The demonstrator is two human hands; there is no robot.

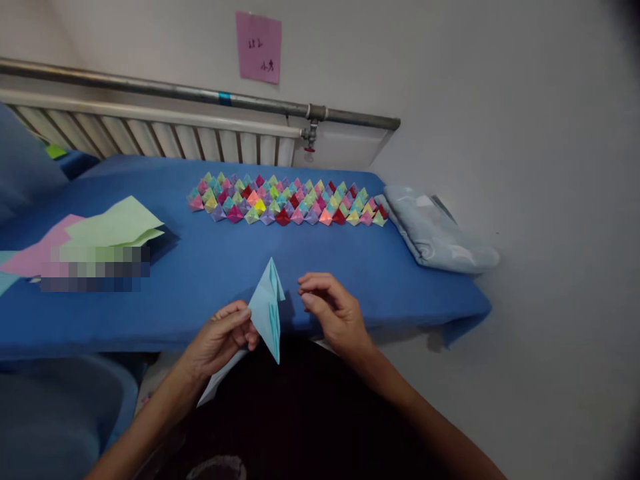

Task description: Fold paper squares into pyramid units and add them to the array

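Near the front edge of the blue-covered table [200, 253], my left hand [227, 337] pinches the left corner of a folded light-blue paper [265, 307]. The paper stands with one point up and one down, its folded layers facing right. My right hand [335, 310] is just right of the paper, apart from it, with fingers curved and a gap between thumb and fingertips. Several rows of small folded paper pieces [285, 200] in many colours lie farther back on the table.
Green sheets [117, 223] and pink sheets [43, 247] lie at the left. A folded pale-blue cloth [435, 233] is at the right end. Behind the table are a radiator [175, 137], a metal pipe [175, 90] and the wall. A blue tub [117, 393] sits low at the left.
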